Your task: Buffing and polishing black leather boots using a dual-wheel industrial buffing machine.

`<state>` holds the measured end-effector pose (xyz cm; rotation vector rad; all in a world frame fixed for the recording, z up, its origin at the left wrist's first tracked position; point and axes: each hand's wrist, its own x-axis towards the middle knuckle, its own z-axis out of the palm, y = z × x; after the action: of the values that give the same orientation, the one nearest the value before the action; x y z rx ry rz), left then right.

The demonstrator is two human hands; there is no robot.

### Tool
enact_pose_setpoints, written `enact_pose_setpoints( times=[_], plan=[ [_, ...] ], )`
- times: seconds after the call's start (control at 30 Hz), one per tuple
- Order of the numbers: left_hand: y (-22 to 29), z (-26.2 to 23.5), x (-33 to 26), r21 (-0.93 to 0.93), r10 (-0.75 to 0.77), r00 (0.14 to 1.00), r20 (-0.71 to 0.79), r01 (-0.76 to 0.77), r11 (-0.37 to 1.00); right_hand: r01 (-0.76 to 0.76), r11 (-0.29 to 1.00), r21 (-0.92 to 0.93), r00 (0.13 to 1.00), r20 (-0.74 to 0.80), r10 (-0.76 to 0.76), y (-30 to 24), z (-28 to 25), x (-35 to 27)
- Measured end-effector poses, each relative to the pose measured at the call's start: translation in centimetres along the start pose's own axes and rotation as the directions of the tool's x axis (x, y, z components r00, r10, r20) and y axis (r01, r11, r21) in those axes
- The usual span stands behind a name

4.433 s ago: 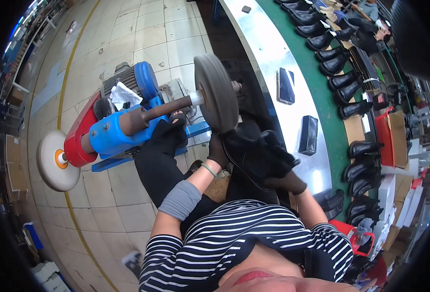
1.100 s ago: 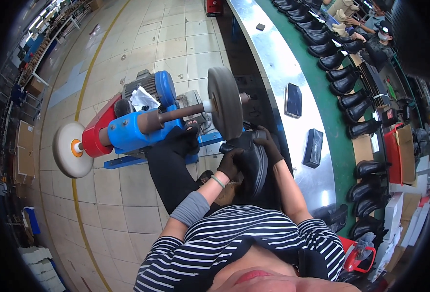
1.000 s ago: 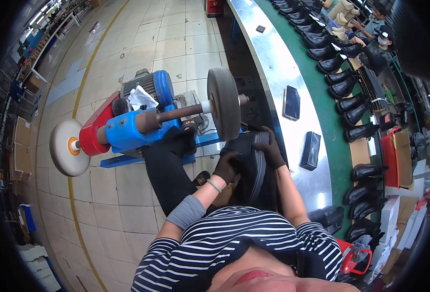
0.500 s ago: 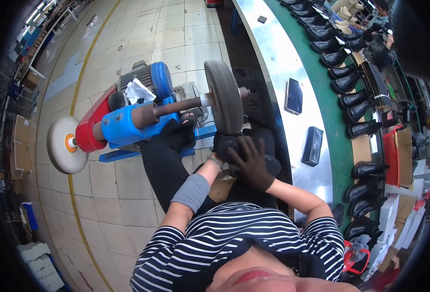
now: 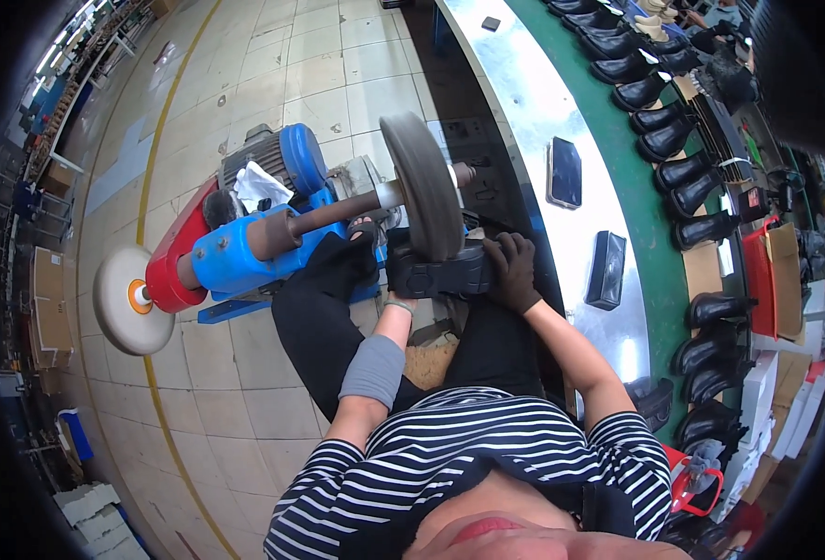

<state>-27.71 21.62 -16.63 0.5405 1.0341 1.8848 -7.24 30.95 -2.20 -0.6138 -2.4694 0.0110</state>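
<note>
A black leather boot [image 5: 450, 273] lies crosswise between my hands, right at the lower edge of the grey-brown buffing wheel [image 5: 422, 187]. My left hand [image 5: 403, 300] holds its left end; most of that hand is hidden by the boot, and a pale green band circles the wrist. In a dark brown glove, my right hand [image 5: 517, 273] has its fingers wrapped round the boot's right end. The wheel sits on a brown steel shaft [image 5: 338, 213] from a blue and red machine [image 5: 235, 250]. Its surface looks blurred.
A second, pale wheel [image 5: 132, 301] is on the machine's left end. To my right, a metal bench [image 5: 576, 252] carries a phone [image 5: 564, 173] and a black block [image 5: 606, 270]. Beyond it, several black boots [image 5: 702, 191] line a green surface [image 5: 608, 149].
My right hand, spread over the boot before, has moved right and closed on the boot's end. The boot now lies crosswise at the wheel's lower edge.
</note>
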Motion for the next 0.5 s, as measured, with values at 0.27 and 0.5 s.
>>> enact_pose_setpoints(
  times=[0.27,0.5],
  plan=[
    [-0.5,-3.5,-0.3,-0.108,0.178,0.984,0.010,-0.176,0.978,0.057,0.998,-0.025,0.998,0.001,-0.057,-1.8,1.8,0.6],
    [4.1,5.4,-0.8,-0.546,-0.475,0.869,0.139,0.467,0.696,-0.316,0.948,-0.025,0.936,-0.172,0.308,-3.9,-3.1,-7.0]
  ],
)
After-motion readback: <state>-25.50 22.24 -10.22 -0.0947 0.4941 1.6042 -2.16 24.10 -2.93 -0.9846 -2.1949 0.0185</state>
